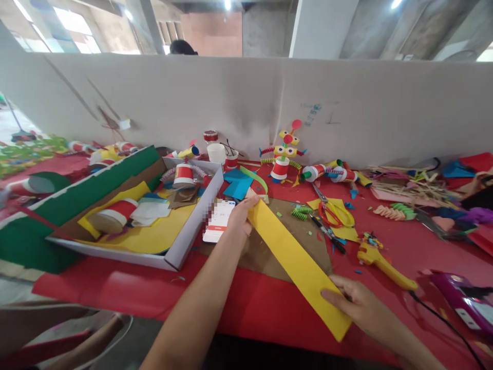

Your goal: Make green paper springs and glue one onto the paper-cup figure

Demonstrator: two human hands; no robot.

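Note:
A long yellow paper strip [295,257] is stretched slantwise between my two hands, above the red-covered table and a brown board [265,264]. My left hand [241,215] pinches its far upper end, close to a phone [216,223] lying on the table. Lower right, my right hand [352,300] grips the near end, thumb on top and fingers behind. Beyond the strip lie red-handled scissors [327,208], yellow-handled scissors [344,213], a black pen [327,234] and a green folded paper spring [301,212].
At left stands a white box [192,221] with paper and cup pieces. Cup figures [280,167] stand by the wall. A yellow glue gun [385,264] with a black cord and a purple device [458,298] are at right. Someone's arm [92,347] shows lower left.

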